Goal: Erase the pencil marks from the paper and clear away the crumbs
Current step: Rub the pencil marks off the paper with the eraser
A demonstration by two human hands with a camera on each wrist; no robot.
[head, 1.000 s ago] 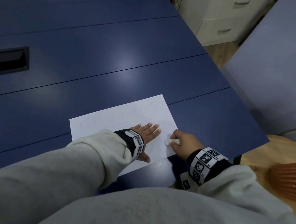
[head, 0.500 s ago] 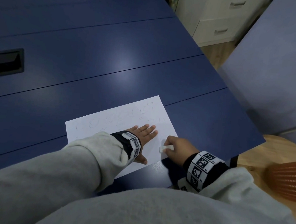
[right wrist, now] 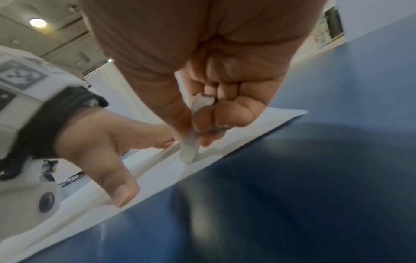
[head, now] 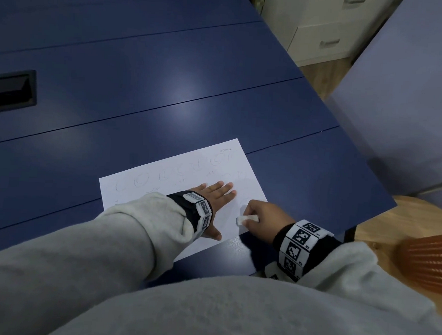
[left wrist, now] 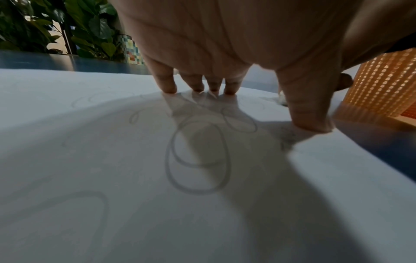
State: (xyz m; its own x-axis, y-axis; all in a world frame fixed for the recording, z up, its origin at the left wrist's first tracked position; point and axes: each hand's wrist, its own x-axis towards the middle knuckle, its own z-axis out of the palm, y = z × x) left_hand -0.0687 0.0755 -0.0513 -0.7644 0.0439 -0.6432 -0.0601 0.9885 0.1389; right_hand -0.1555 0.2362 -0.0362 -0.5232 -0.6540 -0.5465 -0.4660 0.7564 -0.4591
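The left hand (head: 216,197) is lying flat with fingers spread, pressing down the white sheet of paper (head: 147,173) with loopy grey pencil marks (left wrist: 198,160) on the dark blue table (head: 142,85), while the right hand (head: 264,218) is pinching a small white eraser (head: 247,219) on the paper's near right edge.

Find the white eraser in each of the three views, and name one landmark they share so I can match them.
Head view: the eraser is low and right of centre, pinched by the right hand on the paper's near right part.
Left wrist view: only a white sliver shows at right, behind the thumb; probably the eraser.
Right wrist view: at centre, its tip touches the paper.
Shared landmark: the left hand, lying flat on the paper.
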